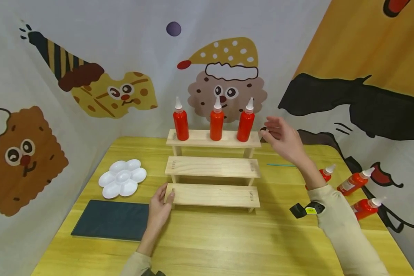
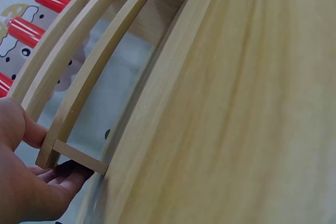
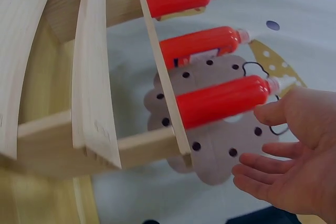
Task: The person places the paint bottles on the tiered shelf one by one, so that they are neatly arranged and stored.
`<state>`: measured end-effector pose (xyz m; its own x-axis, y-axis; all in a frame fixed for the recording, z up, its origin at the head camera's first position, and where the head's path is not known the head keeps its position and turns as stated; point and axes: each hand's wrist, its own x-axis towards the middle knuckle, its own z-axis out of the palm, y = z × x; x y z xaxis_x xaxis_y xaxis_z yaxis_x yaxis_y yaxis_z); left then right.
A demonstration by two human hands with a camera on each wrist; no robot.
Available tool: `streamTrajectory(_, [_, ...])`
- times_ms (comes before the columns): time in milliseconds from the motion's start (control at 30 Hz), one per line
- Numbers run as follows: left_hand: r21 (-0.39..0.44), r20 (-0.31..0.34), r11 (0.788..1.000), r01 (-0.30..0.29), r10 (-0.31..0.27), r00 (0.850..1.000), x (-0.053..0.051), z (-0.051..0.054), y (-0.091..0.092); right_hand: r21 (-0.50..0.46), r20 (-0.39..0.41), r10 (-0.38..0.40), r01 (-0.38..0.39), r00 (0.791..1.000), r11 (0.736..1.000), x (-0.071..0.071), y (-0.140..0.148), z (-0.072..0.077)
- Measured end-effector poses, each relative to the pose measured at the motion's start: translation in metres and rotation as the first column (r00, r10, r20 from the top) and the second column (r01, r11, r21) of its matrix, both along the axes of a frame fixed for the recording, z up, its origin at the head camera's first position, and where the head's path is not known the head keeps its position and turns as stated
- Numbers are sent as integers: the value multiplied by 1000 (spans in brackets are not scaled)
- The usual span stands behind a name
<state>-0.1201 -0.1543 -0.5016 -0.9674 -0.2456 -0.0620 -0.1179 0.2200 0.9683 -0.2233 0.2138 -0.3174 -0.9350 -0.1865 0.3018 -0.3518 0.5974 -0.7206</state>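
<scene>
A three-tier wooden rack [image 1: 212, 194] stands on the table, with three red bottles [image 1: 216, 124] upright in a row on its top tier. At the left end of the lowest tier, my left hand [image 1: 159, 209] grips the board, thumb on top and fingers beneath; the left wrist view shows this hand [image 2: 26, 166] around the board's end [image 2: 50, 153]. My right hand [image 1: 284, 140] is in the air just right of the rightmost bottle [image 1: 245, 125], holding nothing. In the right wrist view its fingers [image 3: 262, 169] are extended, apart from the nearest bottle [image 3: 226, 100].
Several red bottles [image 1: 352, 183] are at the table's right side, partly behind my right forearm. A thin teal stick [image 1: 281, 165] lies right of the rack. On the left are a white flower-shaped palette [image 1: 122, 177] and a dark rectangular board [image 1: 112, 220]. A patterned cloth hangs behind.
</scene>
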Motion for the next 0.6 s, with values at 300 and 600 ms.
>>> streamTrajectory(300, [12, -20, 1000, -5, 5, 1000, -2, -3, -1, 20, -75, -95, 97, 993, 995, 16, 29, 3])
streamTrajectory(600, [16, -1, 1000, 11, -11, 1000, 0, -1, -1, 13, -71, -239, 240, 968, 971, 32, 57, 4])
